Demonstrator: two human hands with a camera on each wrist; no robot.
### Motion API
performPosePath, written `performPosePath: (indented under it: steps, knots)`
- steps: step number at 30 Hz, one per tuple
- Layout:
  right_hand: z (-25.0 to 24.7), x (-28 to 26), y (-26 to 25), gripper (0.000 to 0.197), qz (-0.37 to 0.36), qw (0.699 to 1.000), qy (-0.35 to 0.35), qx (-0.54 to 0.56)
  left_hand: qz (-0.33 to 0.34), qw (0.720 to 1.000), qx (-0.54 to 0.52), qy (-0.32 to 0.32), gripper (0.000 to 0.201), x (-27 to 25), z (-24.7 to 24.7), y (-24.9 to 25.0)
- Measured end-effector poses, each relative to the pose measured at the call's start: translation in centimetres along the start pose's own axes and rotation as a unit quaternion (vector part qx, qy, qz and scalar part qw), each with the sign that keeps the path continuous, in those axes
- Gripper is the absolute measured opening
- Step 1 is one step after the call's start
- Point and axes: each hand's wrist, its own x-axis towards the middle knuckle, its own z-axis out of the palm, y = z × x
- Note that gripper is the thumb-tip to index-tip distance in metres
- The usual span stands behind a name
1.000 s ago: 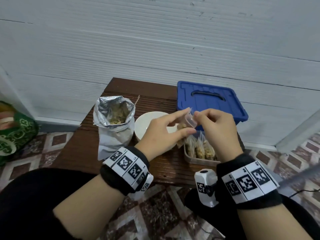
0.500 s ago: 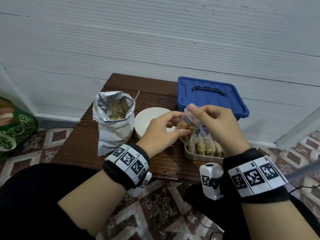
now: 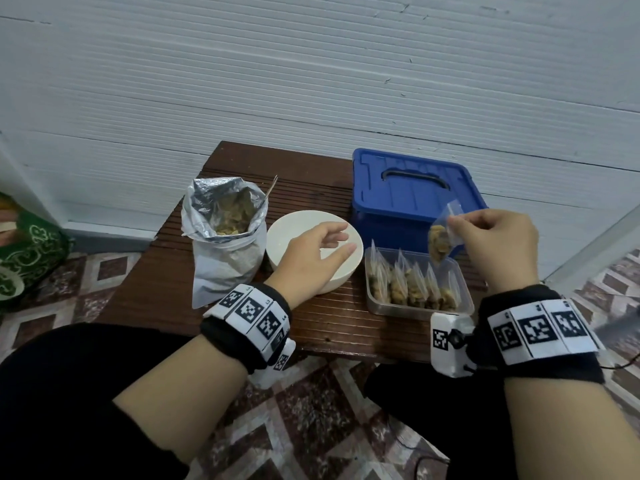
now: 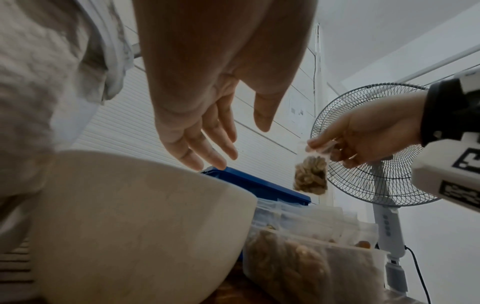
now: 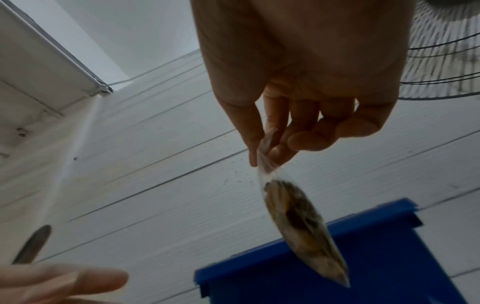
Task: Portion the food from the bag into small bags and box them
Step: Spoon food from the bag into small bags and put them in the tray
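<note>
My right hand [image 3: 498, 244] fingers [image 5: 275, 152] pinch the small bag [image 3: 440, 241] by its top; it hangs above the clear box [image 3: 419, 311]. Left hand [image 3: 311, 258] fingers spread, holding nothing.

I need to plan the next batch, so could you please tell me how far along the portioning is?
Done: several filled small clear bags stand in the clear plastic box. In hand: the right hand pinches another filled small bag above it. Left: food remains in the silver foil bag.

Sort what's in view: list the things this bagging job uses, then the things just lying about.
In use: foil bag; small bag pinched by right hand; clear box of filled bags; white bowl under left hand.
Lying about: blue bin; fan; green cloth.
</note>
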Motion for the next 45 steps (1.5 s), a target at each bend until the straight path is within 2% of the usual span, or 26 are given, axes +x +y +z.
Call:
performPosePath:
  steps: [6, 12, 15, 21, 25, 31, 34, 38, 41, 45]
  knots:
    - [1.2, 0.8, 2.4, 0.019, 0.064, 0.997, 0.016, -0.044, -0.021, 1.000, 0.000, 0.000, 0.035, 0.2, 0.0, -0.4]
    - [4.3, 0.9, 4.7, 0.024, 0.092, 0.985, -0.075, -0.125, -0.036, 0.999, 0.002, 0.010, 0.033, 0.2, -0.4, -0.7]
    - [5.1, 0.7, 5.1, 0.029, 0.099, 0.979, -0.087, -0.153, -0.045, 0.999, 0.005, 0.017, 0.032, 0.4, -0.7, -1.0]
    - [4.8, 0.9, 5.0, 0.016, 0.097, 0.982, -0.074, -0.141, -0.061, 0.997, 0.006, 0.041, 0.031, 0.8, -1.1, -1.4]
    - [4.6, 0.8, 4.6, 0.015, 0.075, 0.986, -0.037, -0.141, -0.061, 0.996, 0.032, 0.050, 0.031, 1.0, -1.2, -1.8]
    - [5.1, 0.1, 3.0, 0.013, 0.011, 0.993, -0.003, -0.114, -0.065, 0.990, 0.126, 0.014, 0.043, 1.4, -1.3, -2.6]
    - [5.6, -0.3, 2.0, 0.013, -0.025, 0.996, -0.007, -0.088, -0.083, 0.968, 0.236, -0.025, 0.054, 1.9, -1.3, -2.7]
    - [6.2, -0.7, 1.1, 0.015, -0.041, 0.996, -0.022, -0.071, -0.130, 0.902, 0.400, -0.092, 0.066, 2.9, -1.1, -1.9]
    - [6.3, -0.9, 0.7, 0.016, -0.038, 0.996, -0.035, -0.068, -0.157, 0.870, 0.450, -0.128, 0.064, 3.8, -0.7, -1.6]
    - [6.3, -1.1, 0.6, 0.017, -0.032, 0.996, -0.042, -0.075, -0.173, 0.845, 0.484, -0.150, 0.059, 4.2, -0.5, -1.8]
